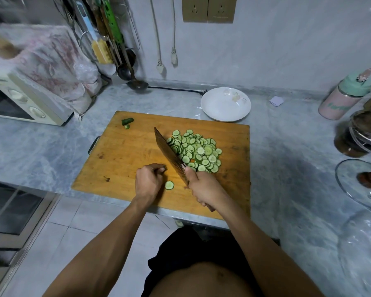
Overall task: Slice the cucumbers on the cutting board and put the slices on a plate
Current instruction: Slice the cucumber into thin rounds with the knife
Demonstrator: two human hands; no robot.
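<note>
The grey marble table (287, 168) carries a wooden board (120, 151), with a white plate (214, 112) just beyond the board's far right corner, bare of any slices. On the right half of the board lies a heap of cucumber slices (196, 151), and the knife (169, 152) stands on edge against the heap's left side. The right hand (204, 187) grips the knife handle, fingers wrapped tight round it. The left hand (148, 182) rests on the board just left of the blade with its fingers curled in; whether they pinch a last bit of cucumber I cannot tell. One stray slice (169, 185) lies between the two hands. A dark green end piece (127, 121) and a tiny offcut sit at the far left of the board, well apart from the heap. Judging by this, the slicing looks done or nearly so, and the whole transfer to the plate is left
</note>
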